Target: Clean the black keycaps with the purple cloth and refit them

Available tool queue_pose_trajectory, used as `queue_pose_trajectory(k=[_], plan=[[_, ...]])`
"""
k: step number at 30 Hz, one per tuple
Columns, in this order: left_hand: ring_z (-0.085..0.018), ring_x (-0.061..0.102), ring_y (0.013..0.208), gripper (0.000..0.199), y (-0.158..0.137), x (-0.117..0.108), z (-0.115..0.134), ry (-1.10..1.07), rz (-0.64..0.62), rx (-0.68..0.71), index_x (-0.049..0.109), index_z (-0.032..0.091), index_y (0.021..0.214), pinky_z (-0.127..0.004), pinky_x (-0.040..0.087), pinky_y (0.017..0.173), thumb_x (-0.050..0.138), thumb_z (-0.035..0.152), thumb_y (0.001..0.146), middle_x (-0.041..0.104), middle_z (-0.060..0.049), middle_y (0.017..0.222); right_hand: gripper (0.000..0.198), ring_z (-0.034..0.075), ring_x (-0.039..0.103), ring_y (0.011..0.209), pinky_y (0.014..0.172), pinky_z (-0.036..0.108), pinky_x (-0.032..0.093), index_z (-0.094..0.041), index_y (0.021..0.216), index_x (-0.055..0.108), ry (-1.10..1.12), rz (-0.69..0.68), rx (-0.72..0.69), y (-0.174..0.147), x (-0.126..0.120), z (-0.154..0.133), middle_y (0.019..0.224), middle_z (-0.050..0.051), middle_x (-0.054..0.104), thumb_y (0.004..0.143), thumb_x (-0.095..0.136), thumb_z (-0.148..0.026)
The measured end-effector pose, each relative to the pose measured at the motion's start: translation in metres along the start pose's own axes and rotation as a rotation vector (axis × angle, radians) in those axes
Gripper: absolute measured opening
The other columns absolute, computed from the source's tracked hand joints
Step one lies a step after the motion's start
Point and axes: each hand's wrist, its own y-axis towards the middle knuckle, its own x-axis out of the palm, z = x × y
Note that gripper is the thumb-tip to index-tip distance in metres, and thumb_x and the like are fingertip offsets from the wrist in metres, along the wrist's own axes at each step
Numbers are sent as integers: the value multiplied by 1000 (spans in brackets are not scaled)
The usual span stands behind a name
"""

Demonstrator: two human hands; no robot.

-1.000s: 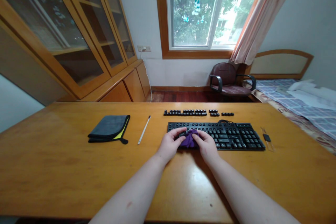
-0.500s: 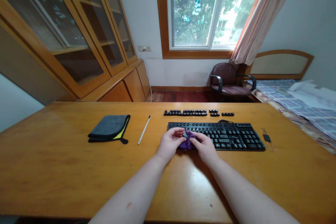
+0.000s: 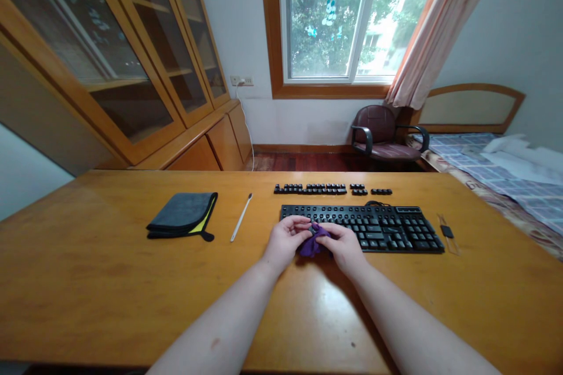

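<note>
Both hands meet above the near left part of a black keyboard (image 3: 373, 228), whose top row lacks its keycaps. My left hand (image 3: 288, 240) is closed, pinching a small dark piece (image 3: 312, 229) that looks like a keycap; the fingers partly cover it. Against that piece, my right hand (image 3: 343, 245) presses a crumpled purple cloth (image 3: 313, 246) between thumb and fingers. The cloth's lower edge hangs loose below the fingertips. Behind the keyboard, loose black keycaps (image 3: 325, 188) are lined up in rows on the desk.
A folded grey cloth (image 3: 180, 211) with yellow lining lies on the wooden desk (image 3: 132, 293) at left. Beside it is a white toothbrush (image 3: 241, 217). A wire keycap puller (image 3: 447, 232) lies right of the keyboard. Beyond the desk stands an armchair (image 3: 380, 132).
The purple cloth has shifted in the fingers, with more of it hanging down and spread between the hands. Both hands stay in nearly the same place.
</note>
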Motion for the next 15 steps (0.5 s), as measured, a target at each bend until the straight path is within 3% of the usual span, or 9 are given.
queue_pose_trajectory(k=[6, 15], plan=[[-17, 65, 77, 24, 0, 1, -1, 48, 14, 1, 64, 14, 82, -32, 52, 78, 72, 20, 60, 69, -5, 78, 22, 22, 65, 73, 72, 36, 51, -19, 79, 73, 11, 66, 64, -2, 3, 4, 80, 6, 72, 60, 71, -30], [-17, 63, 85, 22, 3, -1, -7, 96, 3, 51, 64, 14, 86, -33, 49, 84, 68, 17, 64, 68, -7, 87, 19, 19, 61, 68, 66, 31, 48, -17, 76, 71, -141, 170, -4, -3, 2, 8, 73, 5, 69, 69, 63, -33]])
